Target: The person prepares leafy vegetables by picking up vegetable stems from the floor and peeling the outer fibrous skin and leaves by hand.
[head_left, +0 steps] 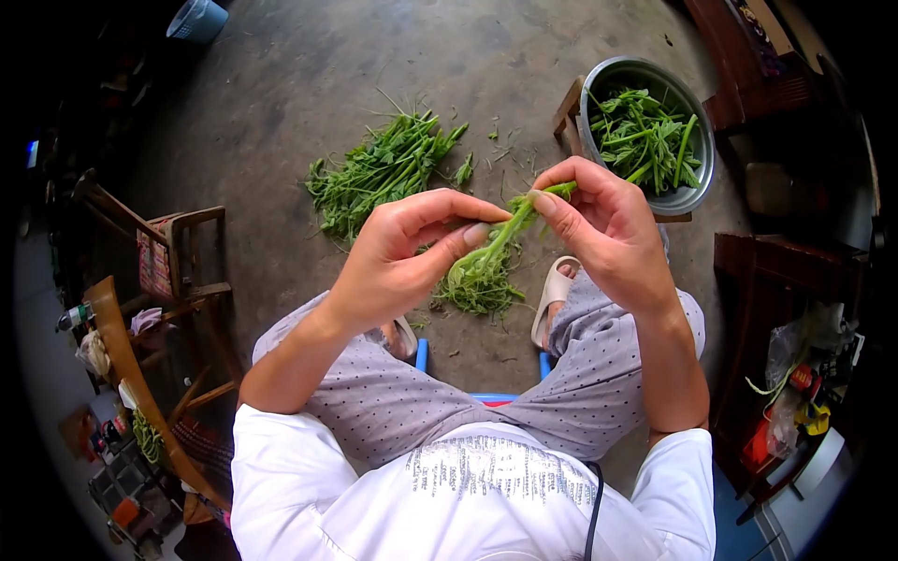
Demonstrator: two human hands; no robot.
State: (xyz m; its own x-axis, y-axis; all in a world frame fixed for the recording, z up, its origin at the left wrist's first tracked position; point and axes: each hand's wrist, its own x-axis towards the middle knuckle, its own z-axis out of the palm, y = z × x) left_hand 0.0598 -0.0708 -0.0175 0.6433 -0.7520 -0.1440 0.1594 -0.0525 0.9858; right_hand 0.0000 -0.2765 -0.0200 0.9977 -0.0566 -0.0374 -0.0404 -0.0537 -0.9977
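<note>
We've got a grey-brown floor (299,89), patchy. On it we see a loose pile of green stalks (383,173) far, left of center; a smaller heap of stringy scraps (482,288) nearer, at center; stray bits (465,169) right of the pile. We also note slippers (548,318) near, and right, a wooden stool (567,110) carrying a metal bowl (708,168) of leafy greens (645,138).

Soft light brightens the white shirt (477,514), while the fisheye edges curve into black.
</note>
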